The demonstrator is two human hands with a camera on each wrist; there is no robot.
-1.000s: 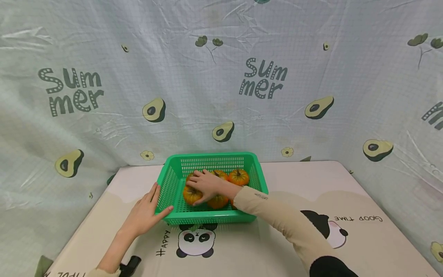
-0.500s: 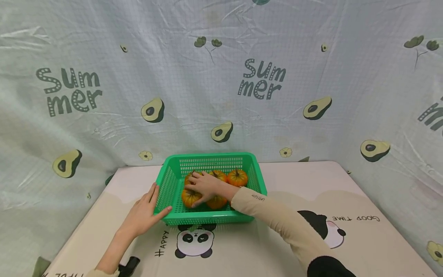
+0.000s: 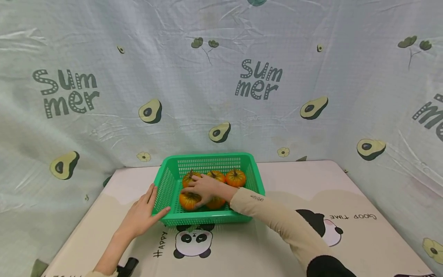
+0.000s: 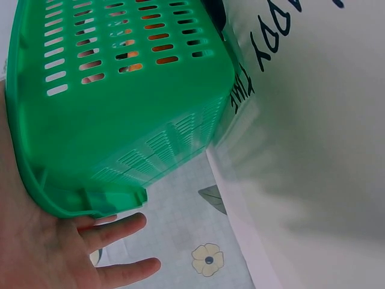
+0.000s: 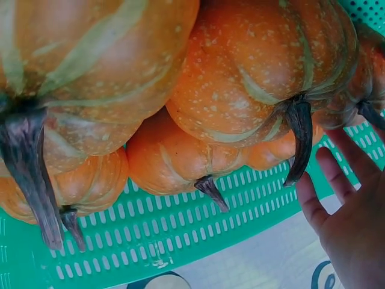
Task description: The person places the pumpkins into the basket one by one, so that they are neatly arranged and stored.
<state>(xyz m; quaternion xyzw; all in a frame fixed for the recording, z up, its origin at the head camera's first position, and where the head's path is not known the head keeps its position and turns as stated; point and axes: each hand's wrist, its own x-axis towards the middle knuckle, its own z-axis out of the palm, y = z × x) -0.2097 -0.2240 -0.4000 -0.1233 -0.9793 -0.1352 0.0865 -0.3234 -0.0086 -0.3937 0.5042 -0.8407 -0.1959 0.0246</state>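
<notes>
Several small orange pumpkins with pale green stripes sit in a green plastic basket in the head view. My right hand reaches in from the right, its fingers and thumb spread across the front-left pumpkin. Beside that hand lie the back-left pumpkin and the front-middle pumpkin, partly covered. In the right wrist view the fingers look fairly straight near a pumpkin with a dark curved stem. My left hand rests with extended fingers against the basket's left end, also visible in the left wrist view.
A back-middle pumpkin and a back-right pumpkin stand along the far wall. The basket is on a pale table printed with pandas. A patterned curtain hangs behind and at the sides.
The front-left pumpkin has shifted slightly nearer, along with my right hand, and more of the back-left pumpkin shows. My left hand stays at the basket. The whole view has drifted a little left.
</notes>
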